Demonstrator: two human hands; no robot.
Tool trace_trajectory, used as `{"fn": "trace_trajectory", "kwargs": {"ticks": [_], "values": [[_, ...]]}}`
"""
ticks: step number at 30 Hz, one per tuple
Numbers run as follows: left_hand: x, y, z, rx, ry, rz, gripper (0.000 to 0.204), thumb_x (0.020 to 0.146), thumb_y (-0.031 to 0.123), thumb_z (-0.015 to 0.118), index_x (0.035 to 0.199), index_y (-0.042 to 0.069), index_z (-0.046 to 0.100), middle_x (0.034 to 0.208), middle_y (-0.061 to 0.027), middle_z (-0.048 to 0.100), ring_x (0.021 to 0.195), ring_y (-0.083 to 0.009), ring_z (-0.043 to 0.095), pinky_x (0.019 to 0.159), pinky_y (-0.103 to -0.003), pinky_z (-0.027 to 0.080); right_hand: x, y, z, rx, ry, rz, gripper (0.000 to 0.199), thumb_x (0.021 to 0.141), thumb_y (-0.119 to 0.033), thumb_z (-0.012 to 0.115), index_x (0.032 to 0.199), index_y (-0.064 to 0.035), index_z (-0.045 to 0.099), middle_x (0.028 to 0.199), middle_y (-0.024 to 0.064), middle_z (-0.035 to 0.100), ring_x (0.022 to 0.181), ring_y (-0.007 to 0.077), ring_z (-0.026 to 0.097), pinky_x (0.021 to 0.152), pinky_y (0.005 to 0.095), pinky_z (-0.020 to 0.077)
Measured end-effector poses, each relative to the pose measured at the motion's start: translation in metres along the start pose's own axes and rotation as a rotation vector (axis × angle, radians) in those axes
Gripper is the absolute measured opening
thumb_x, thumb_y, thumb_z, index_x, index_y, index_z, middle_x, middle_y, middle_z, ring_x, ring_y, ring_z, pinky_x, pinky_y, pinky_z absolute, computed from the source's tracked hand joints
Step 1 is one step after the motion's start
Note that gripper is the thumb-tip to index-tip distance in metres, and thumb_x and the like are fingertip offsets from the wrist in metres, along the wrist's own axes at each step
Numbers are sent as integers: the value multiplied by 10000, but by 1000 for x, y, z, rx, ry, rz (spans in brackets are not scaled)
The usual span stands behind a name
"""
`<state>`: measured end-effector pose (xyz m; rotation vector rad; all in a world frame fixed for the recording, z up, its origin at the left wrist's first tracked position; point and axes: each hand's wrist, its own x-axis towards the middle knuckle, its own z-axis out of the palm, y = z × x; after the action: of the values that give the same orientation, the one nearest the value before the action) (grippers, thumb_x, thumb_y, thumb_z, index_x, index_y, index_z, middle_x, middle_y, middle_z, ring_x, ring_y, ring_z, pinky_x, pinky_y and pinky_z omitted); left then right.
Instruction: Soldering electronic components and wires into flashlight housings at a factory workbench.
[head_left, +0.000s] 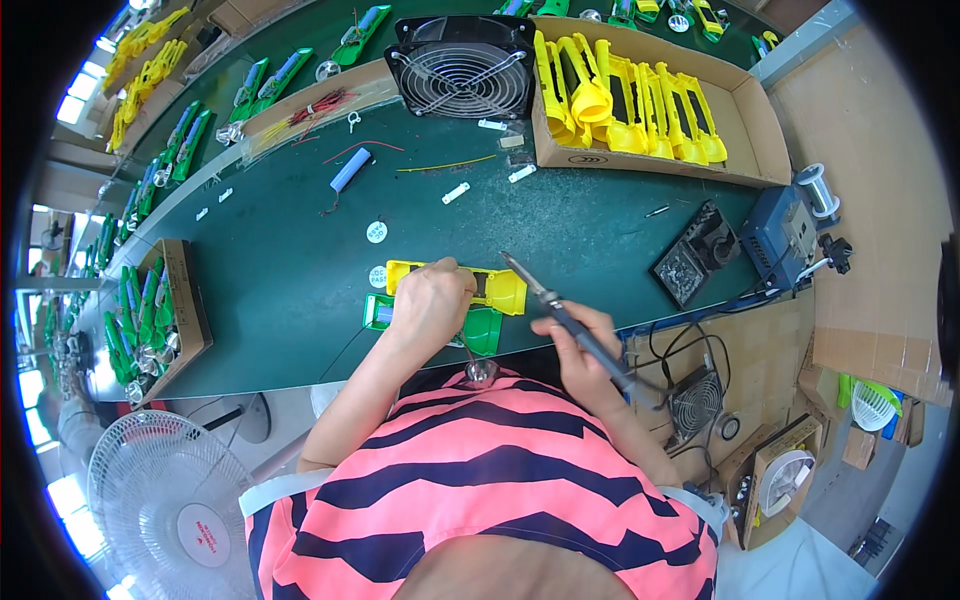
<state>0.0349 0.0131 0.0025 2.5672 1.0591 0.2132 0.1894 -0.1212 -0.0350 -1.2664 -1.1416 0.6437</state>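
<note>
Green covers the long work table (560, 235). On its near edge lies a yellow plastic shell (497, 288); the left hand (432, 300) pinches it with closed fingers. Just beside it, the right hand (578, 340) grips 1 soldering iron (548, 298).

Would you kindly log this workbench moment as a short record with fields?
Left hand: rests on yellow housing, over a green housing
Right hand: grips soldering iron, tip raised above the yellow housing
Bench: dark green mat
Behind: cardboard box of yellow parts, black fan
Right: soldering station
</note>
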Motion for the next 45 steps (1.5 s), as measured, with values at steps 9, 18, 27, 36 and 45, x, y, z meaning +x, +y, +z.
{"fn": "trace_trajectory", "kwargs": {"ticks": [9, 18, 27, 36, 45], "values": [[0, 3, -1, 26, 7, 22, 57, 682, 90, 584, 695, 60, 630, 681, -89, 542, 647, -269, 573, 570, -364, 452, -1, 22, 25, -219, -328, 79, 724, 626, -205, 745, 1214, -78, 342, 1042, 161, 556, 1165, 377, 394, 995, 457, 273], [-2, 3, 1, 49, 8, 19, 55, 682, 87, 596, 705, 57, 636, 684, -98, 539, 661, -272, 575, 582, -367, 455, -3, 22, 27, -182, -300, 106, 745, 615, -197, 751, 1228, -81, 343, 1234, 342, 331, 1165, 417, 377, 890, 387, 408], [-7, -2, -17, -33, -12, 62, 113, 743, 45, 532, 810, 32, 622, 750, -120, 560, 701, -287, 576, 614, -356, 458, -1, 27, 25, -154, -314, 69, 721, 619, -204, 751, 1207, -75, 354, 1240, 328, 329, 1152, 429, 383, 897, 388, 405], [-84, -28, 3, 258, 376, 276, 419, 617, 39, 568, 1035, 52, 593, 1039, -80, 526, 964, -226, 502, 754, -336, 412, 28, 15, 9, -260, -377, 40, 698, 596, -149, 741, 1188, -63, 382, 1264, 207, 359, 1158, 366, 399, 922, 365, 399], [-49, 1, 33, -427, 652, -31, 182, 626, -41, 668, 770, 38, 590, 683, -52, 584, 652, -208, 537, 593, -295, 415, 37, 8, 5, -236, -403, -5, 675, 613, -98, 720, 1210, -91, 404, 1220, 139, 415, 1125, 320, 443, 928, 343, 389]]}}
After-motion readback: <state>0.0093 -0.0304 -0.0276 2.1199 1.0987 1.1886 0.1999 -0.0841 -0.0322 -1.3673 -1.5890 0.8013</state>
